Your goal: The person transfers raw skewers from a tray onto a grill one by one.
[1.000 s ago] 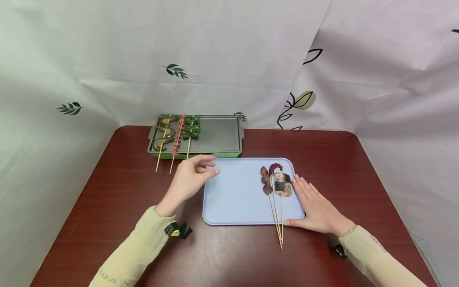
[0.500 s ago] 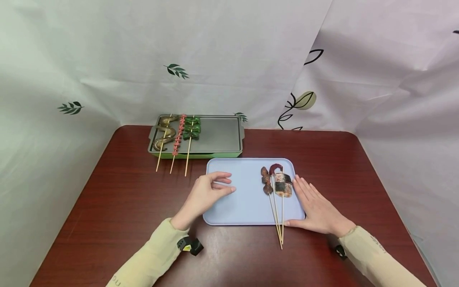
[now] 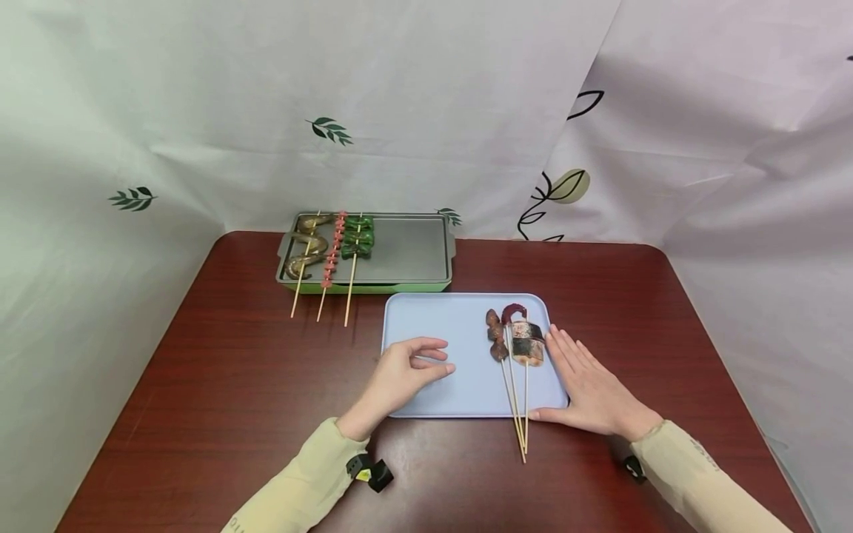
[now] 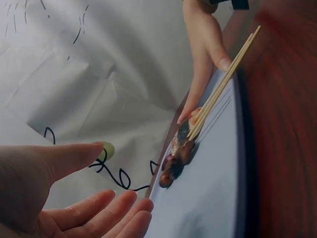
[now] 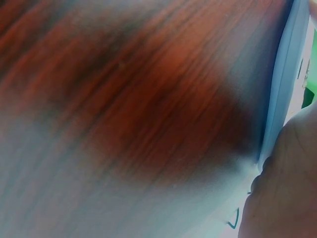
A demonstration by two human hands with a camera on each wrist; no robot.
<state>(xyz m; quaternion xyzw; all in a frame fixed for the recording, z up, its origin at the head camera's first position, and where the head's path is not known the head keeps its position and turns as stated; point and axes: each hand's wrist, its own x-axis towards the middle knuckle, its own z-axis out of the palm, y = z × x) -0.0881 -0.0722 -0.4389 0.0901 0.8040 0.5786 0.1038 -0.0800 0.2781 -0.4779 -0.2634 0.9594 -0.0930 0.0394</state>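
Note:
My left hand point(image 3: 406, 370) hovers over the left part of a pale blue tray point(image 3: 426, 314), fingers loosely bent and nothing between them. My right hand point(image 3: 589, 389) rests along the tray's right edge with straight fingers, its thumb at the front corner. Beside that hand lie three skewers: one with brown meat chunks point(image 3: 496, 337), one with a dark red curled piece point(image 3: 512, 312), and one with pale pieces banded in black point(image 3: 526, 343). Their sticks reach past the tray's front rim. In the left wrist view, thumb and fingers of my left hand point(image 4: 99, 203) stand apart.
Behind the tray, to the left, stands a grey griddle pan point(image 3: 409, 248) on a green base. It bears a shrimp skewer point(image 3: 308, 244), a pink-piece skewer point(image 3: 331, 259) and a green pepper skewer point(image 3: 358, 237), sticks overhanging the front. A pale curtain point(image 3: 433, 111) surrounds the wooden table point(image 3: 266, 385).
My left hand has moved right and toward me, from beside the green pepper skewer to over the tray. The right hand and the skewers stay where they were.

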